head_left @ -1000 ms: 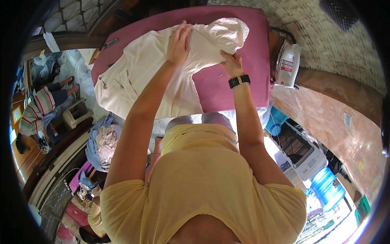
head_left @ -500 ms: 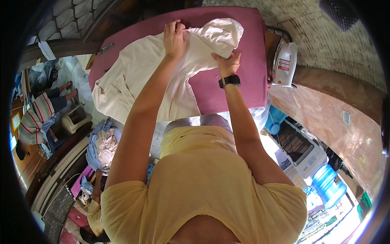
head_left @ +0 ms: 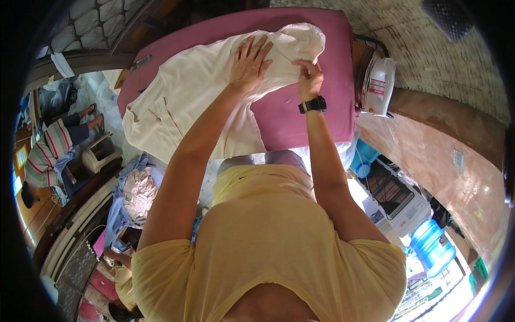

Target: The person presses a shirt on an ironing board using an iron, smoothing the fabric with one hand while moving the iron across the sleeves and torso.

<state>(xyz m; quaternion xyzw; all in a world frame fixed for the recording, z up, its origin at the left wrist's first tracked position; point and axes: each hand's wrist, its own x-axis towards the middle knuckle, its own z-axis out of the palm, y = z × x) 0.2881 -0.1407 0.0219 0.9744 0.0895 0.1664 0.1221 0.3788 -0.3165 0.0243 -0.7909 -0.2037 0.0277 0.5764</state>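
Observation:
A cream-white shirt (head_left: 182, 86) is spread over a maroon padded ironing board (head_left: 284, 123), its near edge hanging over the board's front. One sleeve stretches to the right and ends in a loose, bunched part. My left hand (head_left: 249, 65) lies flat on the cloth where the sleeve begins, fingers spread. At the sleeve's lower edge, near its right end, my right hand (head_left: 310, 79) is closed with the fingers pinching the cloth. A black watch (head_left: 312, 104) is on my right wrist.
A white iron (head_left: 380, 86) stands at the board's right end. Heaped clothes (head_left: 139, 196) lie low on the left, near a beige stool (head_left: 102, 154). Two other people are on the left, one in a striped shirt (head_left: 45, 153). A blue water jug (head_left: 432, 247) is at lower right.
My left hand has moved right along the shirt and flattened, fingers spreading. My right hand has shifted slightly right, its fingers closing at the sleeve edge. The sleeve looks flatter.

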